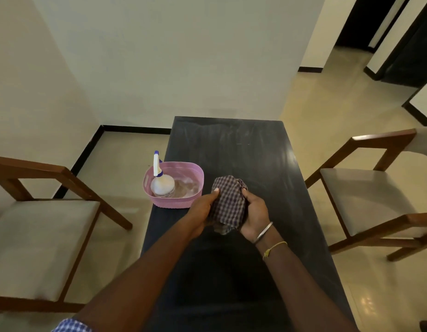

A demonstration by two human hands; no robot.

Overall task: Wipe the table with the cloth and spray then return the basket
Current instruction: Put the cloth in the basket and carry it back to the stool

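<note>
2 hands [203,209] grip 1 cloth [229,202], 1 basket [179,202] nr.

The table [267,164] ran lengthwise away from the person, its far end toward the wall [183,56]. The basket [176,203] sat on the table at its left edge, with the spray bottle [162,185] standing inside it. Just right of the basket, over the tabletop, the cloth [229,202] was held between the left hand [203,207] and the right hand [254,215]. The left chair [40,248] and the right chair [366,195] flanked the table.
</note>
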